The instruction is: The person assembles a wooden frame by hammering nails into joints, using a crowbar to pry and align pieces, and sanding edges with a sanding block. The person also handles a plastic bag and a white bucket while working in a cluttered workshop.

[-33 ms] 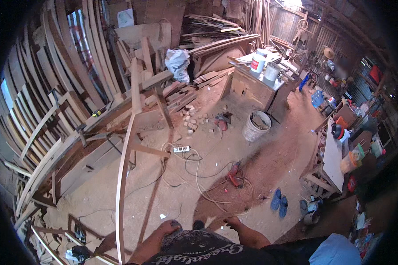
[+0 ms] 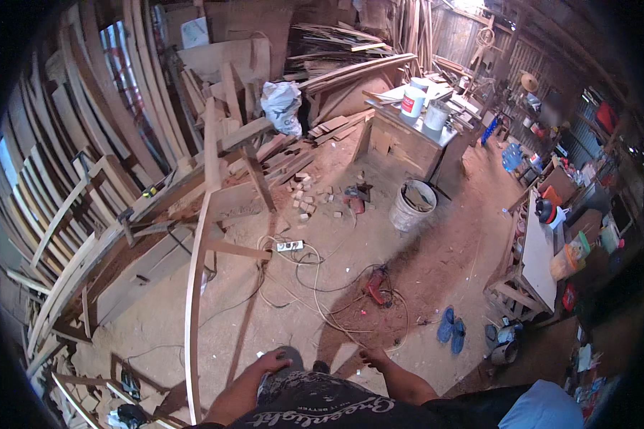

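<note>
My left hand (image 2: 271,361) is held low in front of my dark printed shirt (image 2: 322,400), its fingers loosely apart and nothing seen in them. A dark rounded shape, perhaps a shoe, lies just beyond it. On the other side my right hand (image 2: 373,357) hangs over the dirt floor with its fingers partly stretched and no thing held. The loops of a pale cable (image 2: 340,323) and a red corded power tool (image 2: 376,287) lie on the ground ahead of it. Left of my left arm stands a long wooden beam (image 2: 193,307), which neither hand touches.
A white power strip (image 2: 290,246) and wood offcuts (image 2: 304,204) lie farther out. Blue sandals (image 2: 451,329) sit to the right, by a workbench (image 2: 537,257). A bucket (image 2: 413,206) stands near a wooden cabinet (image 2: 401,143). Planks (image 2: 86,93) lean along the left.
The scene has shifted slightly in view. My left hand has lifted a little and its fingers look more stretched. My right hand stays nearly where it was.
</note>
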`<state>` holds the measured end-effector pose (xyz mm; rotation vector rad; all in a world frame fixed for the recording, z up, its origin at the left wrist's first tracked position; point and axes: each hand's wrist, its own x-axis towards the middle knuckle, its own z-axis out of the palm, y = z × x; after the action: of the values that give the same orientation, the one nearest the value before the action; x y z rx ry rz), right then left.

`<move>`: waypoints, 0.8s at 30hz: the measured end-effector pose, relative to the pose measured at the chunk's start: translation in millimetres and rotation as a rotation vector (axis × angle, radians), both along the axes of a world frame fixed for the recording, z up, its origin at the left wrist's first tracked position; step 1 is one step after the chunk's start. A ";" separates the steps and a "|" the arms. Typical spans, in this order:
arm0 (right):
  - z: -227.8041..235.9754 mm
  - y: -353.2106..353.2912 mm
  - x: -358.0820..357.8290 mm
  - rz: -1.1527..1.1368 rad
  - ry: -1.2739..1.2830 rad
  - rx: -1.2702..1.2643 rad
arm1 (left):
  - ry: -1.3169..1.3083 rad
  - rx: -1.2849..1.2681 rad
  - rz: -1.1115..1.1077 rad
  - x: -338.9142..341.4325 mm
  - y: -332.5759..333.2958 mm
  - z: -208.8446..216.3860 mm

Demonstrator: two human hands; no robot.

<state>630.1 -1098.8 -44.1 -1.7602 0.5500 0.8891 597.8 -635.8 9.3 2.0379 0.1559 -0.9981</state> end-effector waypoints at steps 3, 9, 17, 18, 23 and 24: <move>22.0 7.1 75.2 -0.133 0.063 0.082 | 0.023 -0.059 -0.055 93.2 -21.6 19.2; 36.1 -12.8 187.7 -0.236 0.068 0.202 | 0.348 -0.112 0.159 218.1 -41.0 -15.6; -26.8 -246.4 264.3 0.665 -0.257 -0.666 | 0.016 0.193 -0.439 468.2 -50.3 -102.7; -28.2 -199.8 321.6 0.591 0.148 -0.637 | 0.100 0.297 -0.317 500.0 -12.7 -79.5; 6.0 -265.0 458.4 0.303 -0.110 -0.550 | -0.310 0.290 -0.071 709.0 -83.1 -36.3; 12.6 -250.6 494.1 -0.167 -0.158 -0.288 | -0.274 0.215 0.051 746.1 -93.5 -28.4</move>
<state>1124.2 -1349.4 -31.5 -1.9897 0.7372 0.5694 1344.0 -729.3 -19.1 2.3313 0.1745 -0.6856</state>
